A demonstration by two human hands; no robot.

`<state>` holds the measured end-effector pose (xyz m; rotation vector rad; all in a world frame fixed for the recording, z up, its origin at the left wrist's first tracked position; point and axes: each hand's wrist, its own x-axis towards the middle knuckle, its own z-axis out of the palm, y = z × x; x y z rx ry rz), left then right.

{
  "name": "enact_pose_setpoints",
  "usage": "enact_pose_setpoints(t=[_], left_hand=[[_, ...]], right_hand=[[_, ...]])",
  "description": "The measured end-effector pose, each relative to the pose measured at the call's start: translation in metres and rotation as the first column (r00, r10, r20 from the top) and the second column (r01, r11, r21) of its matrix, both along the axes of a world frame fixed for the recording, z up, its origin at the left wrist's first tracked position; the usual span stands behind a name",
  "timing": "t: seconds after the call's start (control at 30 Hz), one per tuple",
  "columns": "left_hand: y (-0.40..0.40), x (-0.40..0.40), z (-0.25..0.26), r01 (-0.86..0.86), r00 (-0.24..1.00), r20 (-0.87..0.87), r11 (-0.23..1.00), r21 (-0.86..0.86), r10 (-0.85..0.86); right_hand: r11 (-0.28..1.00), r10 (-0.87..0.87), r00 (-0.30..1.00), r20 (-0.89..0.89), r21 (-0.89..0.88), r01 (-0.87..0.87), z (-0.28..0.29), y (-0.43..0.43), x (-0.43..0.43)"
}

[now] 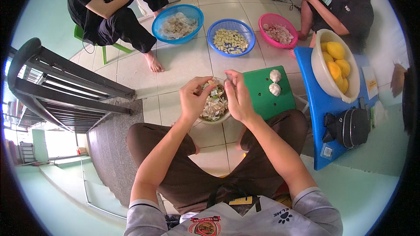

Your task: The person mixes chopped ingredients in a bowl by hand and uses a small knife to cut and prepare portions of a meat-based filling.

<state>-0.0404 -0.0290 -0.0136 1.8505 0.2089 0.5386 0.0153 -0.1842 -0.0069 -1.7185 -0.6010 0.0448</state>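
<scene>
Both my hands are raised over a bowl of garlic skins point(215, 106) on the tiled floor between my knees. My left hand point(196, 96) has its thumb and fingers curled near a small pale piece, perhaps garlic or skin, at the bowl's far side. My right hand point(238, 96) is beside it with bent fingers; a small greyish thing, perhaps a blade, shows at its fingertips. Two garlic bulbs point(275, 76) lie on a green plastic stool point(270, 103) to the right of my right hand.
Ahead on the floor stand a light-blue basket of skins point(198, 13), a blue basket of peeled cloves point(252, 41) and a pink basin point(262, 18). Two people sit beyond. A blue table point(306, 105) at right holds mangoes point(335, 50) in a tub and a black bag point(351, 127). Metal railing point(72, 60) stands left.
</scene>
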Motion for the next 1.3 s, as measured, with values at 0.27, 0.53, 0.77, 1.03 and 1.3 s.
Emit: enact_pose_setpoints(t=[0.27,0.53,0.77,1.03,1.3], left_hand=[[0.002,0.001,0.006,-0.041,0.997,0.064,0.993,0.114,0.034],[0.005,0.001,0.005,-0.046,0.997,0.075,0.984,0.171,0.034],[0.005,0.0,0.01,-0.03,0.999,0.036,0.982,0.186,0.024],[0.003,0.001,0.008,-0.007,0.999,0.043,0.986,0.169,0.0],[-0.004,0.002,0.001,0.085,0.996,0.024,0.96,-0.266,-0.081]], right_hand=[[0.922,0.204,0.977,0.066,-0.347,-0.169,0.018,-0.007,-0.002],[0.882,0.241,0.961,0.138,-0.444,-0.158,0.018,-0.007,-0.002],[0.878,0.227,0.959,0.17,-0.461,-0.126,0.015,-0.007,-0.002],[0.898,0.177,0.976,0.126,-0.427,-0.108,0.014,-0.005,-0.004],[0.897,0.128,0.992,-0.014,-0.426,-0.122,0.021,-0.005,-0.006]])
